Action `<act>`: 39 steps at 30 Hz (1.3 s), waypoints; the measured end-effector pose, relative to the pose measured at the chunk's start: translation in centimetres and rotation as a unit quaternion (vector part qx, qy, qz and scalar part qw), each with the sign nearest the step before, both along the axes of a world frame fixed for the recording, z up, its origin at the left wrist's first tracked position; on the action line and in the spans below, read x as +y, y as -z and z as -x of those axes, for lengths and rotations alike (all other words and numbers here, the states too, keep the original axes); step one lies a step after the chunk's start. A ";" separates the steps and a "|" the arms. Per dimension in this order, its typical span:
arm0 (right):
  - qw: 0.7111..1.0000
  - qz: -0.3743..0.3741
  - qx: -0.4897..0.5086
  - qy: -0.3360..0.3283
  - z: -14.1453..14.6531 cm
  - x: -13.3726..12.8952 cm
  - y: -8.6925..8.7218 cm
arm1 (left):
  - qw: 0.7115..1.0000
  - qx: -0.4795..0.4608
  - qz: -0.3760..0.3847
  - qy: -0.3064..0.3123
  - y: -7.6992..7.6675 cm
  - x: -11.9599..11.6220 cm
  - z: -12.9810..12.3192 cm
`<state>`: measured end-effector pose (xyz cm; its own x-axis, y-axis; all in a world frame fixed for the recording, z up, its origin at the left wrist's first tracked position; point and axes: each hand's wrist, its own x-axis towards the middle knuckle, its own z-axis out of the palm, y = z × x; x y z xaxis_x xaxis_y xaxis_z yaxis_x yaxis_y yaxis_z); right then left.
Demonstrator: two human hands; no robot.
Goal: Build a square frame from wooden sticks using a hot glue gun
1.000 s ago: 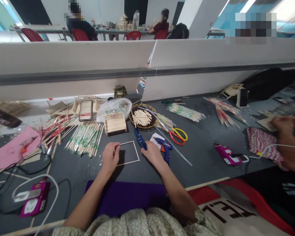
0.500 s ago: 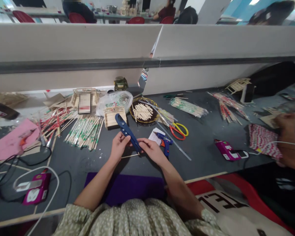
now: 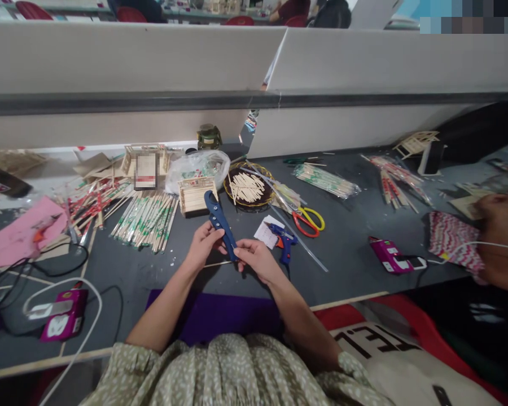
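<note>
A dark blue cutter tool (image 3: 222,226) is held between both hands over the grey table, its hooked head pointing up and away. My left hand (image 3: 206,239) is closed round its middle, thumb on top. At the tool's lower end, my right hand (image 3: 254,256) pinches it with the fingertips. A thin wooden stick (image 3: 218,264) lies on the table just beneath the hands. Beyond the tool sits a small box built of sticks (image 3: 197,197). To the right of my right hand is a blue glue gun (image 3: 284,239) by a white paper (image 3: 268,231).
Wrapped sticks (image 3: 148,221), a basket of short sticks (image 3: 248,186) and scissors (image 3: 308,221) lie around the hands. Magenta power boxes (image 3: 65,313) (image 3: 390,256) with cables stand at both sides. A person's arm (image 3: 502,242) is at the right, near a patterned cloth (image 3: 455,242).
The blue tool has turned slightly more upright and shifted a little right. My right hand has moved slightly left and its fingers have bunched at the tool's lower end. The view has tilted down slightly.
</note>
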<state>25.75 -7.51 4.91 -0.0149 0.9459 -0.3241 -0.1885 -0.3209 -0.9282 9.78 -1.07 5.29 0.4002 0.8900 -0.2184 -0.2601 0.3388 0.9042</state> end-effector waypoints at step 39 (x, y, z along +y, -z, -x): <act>0.912 -0.192 -0.348 0.104 -3.2 -1.2 0.6 | 0.967 -0.200 0.154 -0.043 -2.4 0.6 -0.2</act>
<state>28.91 -8.73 4.30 0.2609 0.9504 0.1692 0.4689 0.0284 -0.8828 9.96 -0.43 7.66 0.4350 0.8413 -0.3210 -0.6074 0.5373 0.5851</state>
